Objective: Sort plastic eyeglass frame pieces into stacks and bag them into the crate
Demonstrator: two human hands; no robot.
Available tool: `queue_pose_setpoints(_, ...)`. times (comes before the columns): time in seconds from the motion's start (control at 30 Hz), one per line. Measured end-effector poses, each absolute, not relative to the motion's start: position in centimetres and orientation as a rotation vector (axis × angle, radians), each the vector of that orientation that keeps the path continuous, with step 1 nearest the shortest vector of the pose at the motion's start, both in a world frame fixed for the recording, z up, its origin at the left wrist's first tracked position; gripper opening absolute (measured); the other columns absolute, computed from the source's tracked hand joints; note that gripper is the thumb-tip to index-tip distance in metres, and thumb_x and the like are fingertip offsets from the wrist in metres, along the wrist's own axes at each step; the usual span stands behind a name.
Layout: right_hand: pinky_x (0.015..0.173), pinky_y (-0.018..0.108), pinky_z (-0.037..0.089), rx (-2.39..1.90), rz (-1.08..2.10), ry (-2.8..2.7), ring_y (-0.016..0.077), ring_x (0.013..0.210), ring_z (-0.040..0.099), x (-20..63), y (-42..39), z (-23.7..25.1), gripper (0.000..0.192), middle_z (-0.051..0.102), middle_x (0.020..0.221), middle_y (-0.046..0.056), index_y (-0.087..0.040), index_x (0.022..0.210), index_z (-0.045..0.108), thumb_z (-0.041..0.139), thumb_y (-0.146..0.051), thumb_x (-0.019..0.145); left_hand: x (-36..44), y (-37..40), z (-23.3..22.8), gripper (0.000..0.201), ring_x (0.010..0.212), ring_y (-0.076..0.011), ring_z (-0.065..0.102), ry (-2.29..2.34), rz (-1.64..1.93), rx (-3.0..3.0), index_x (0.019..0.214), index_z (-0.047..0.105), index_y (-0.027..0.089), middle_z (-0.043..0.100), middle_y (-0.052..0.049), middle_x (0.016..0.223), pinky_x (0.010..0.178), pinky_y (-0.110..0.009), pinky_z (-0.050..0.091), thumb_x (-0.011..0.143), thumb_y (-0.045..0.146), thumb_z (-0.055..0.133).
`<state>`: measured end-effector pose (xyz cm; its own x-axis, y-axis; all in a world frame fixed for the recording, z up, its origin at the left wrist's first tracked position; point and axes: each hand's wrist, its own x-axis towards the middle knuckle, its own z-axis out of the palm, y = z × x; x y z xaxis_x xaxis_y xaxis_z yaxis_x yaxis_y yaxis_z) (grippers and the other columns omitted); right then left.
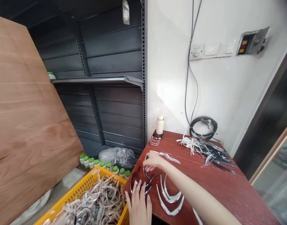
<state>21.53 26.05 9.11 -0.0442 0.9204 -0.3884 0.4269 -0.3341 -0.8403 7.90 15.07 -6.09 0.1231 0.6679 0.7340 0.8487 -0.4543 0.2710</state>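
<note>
On a reddish-brown table (218, 187), my left hand (139, 204) lies flat with fingers spread on dark curved strips (134, 181) near the front left corner. My right hand (152, 162) reaches across from the right and pinches a dark curved strip (146, 172) by its upper end. A long silvery strip (166, 155) lies just beyond that hand. Two or three white curved strips (170, 200) lie to the right of my hands, under my right forearm.
A yellow crate (84, 187) full of tangled strips stands left of the table. A pile of dark and white strips (209, 150), a coiled cable (203, 126), a white bottle (160, 125) on rings sit at the back. Green-capped bottles (103, 164), a plywood sheet (23, 125) stand left.
</note>
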Motion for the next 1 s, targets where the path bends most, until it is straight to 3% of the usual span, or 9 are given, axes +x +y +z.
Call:
queue_pose_setpoints(0.17, 0.049, 0.021, 0.053, -1.859, 1.247, -1.561, 0.0152, 0.052, 0.068, 20.0, 26.7, 6.9, 0.016, 0.068, 0.057, -0.002, -0.017, 0.089, 0.058, 0.07, -0.018, 0.079, 7.9, 15.2, -6.5, 0.042, 0.135, -0.0218, 0.046, -1.521, -1.257, -2.176, 0.129, 0.059, 0.02, 0.059, -0.007, 0.138, 0.123, -0.053, 0.009, 0.092, 0.015, 0.04)
queue_pose_setpoints(0.3, 0.058, 0.021, 0.052, -1.841, 0.986, -1.72, 0.0141, 0.068, 0.072, 20.2, 26.2, 6.4, 0.023, 0.075, 0.079, 0.002, -0.018, 0.107, 0.06, 0.055, -0.034, 0.093, 7.9, 15.4, -6.7, 0.042, 0.134, -0.0224, 0.047, -1.538, -1.248, -2.172, 0.129, 0.059, 0.02, 0.059, -0.007, 0.138, 0.123, -0.053, 0.008, 0.091, 0.016, 0.04)
queue_pose_setpoints(0.37, 0.068, 0.024, 0.053, -1.821, 0.877, -1.854, 0.0166, 0.078, 0.072, 20.8, 25.6, 7.0, 0.025, 0.077, 0.085, 0.003, -0.019, 0.102, 0.065, 0.063, -0.04, 0.087, 7.9, 15.4, -6.7, 0.041, 0.134, -0.0225, 0.048, -1.537, -1.244, -2.169, 0.127, 0.059, 0.02, 0.06, -0.007, 0.137, 0.123, -0.052, 0.007, 0.091, 0.016, 0.04)
queue_pose_setpoints(0.47, 0.078, 0.027, 0.051, -1.789, 0.777, -2.095, 0.0213, 0.085, 0.072, 21.4, 24.4, 8.0, 0.017, 0.077, 0.081, 0.0, -0.022, 0.076, 0.072, 0.081, -0.032, 0.066, 7.9, 15.3, -6.5, 0.04, 0.132, -0.0223, 0.05, -1.523, -1.249, -2.176, 0.125, 0.06, 0.019, 0.062, -0.006, 0.135, 0.124, -0.052, 0.006, 0.091, 0.016, 0.04)
queue_pose_setpoints(0.57, 0.081, 0.028, 0.049, -1.762, 0.703, -2.248, 0.0212, 0.087, 0.072, 20.9, 23.1, 8.4, 0.003, 0.077, 0.079, -0.001, -0.024, 0.069, 0.074, 0.074, -0.021, 0.069, 7.9, 15.3, -6.4, 0.04, 0.133, -0.0226, 0.049, -1.512, -1.267, -2.182, 0.126, 0.059, 0.018, 0.062, -0.007, 0.134, 0.123, -0.053, 0.006, 0.092, 0.016, 0.039)
queue_pose_setpoints(0.7, 0.085, 0.029, 0.049, -1.707, 0.673, -2.327, 0.0222, 0.094, 0.071, 19.6, 21.7, 8.1, 0.021, 0.078, 0.088, 0.0, -0.026, 0.078, 0.078, 0.062, -0.013, 0.074, 8.0, 15.2, -6.5, 0.041, 0.135, -0.0224, 0.047, -1.524, -1.285, -2.18, 0.128, 0.057, 0.017, 0.061, -0.008, 0.135, 0.124, -0.051, 0.007, 0.092, 0.016, 0.039)
queue_pose_setpoints(0.87, 0.09, 0.031, 0.05, -1.673, 0.676, -2.201, 0.0228, 0.103, 0.069, 19.1, 20.7, 7.9, 0.038, 0.076, 0.108, 0.006, -0.021, 0.108, 0.074, 0.05, -0.011, 0.081, 7.8, 15.4, -6.8, 0.047, 0.137, -0.0217, 0.045, -1.487, -1.317, -2.192, 0.139, 0.048, 0.016, 0.061, -0.009, 0.136, 0.124, -0.051, 0.008, 0.092, 0.017, 0.04)
queue_pose_setpoints(1.0, 0.085, 0.027, 0.053, -1.644, 0.723, -2.095, 0.0186, 0.097, 0.071, 19.3, 19.8, 7.0, 0.042, 0.077, 0.104, 0.003, -0.022, 0.119, 0.067, 0.046, -0.011, 0.084, 7.6, 15.8, -7.2, 0.055, 0.135, -0.0233, 0.047, -1.503, -1.291, -2.191, 0.148, 0.036, 0.019, 0.058, -0.009, 0.14, 0.123, -0.053, 0.01, 0.093, 0.02, 0.039)
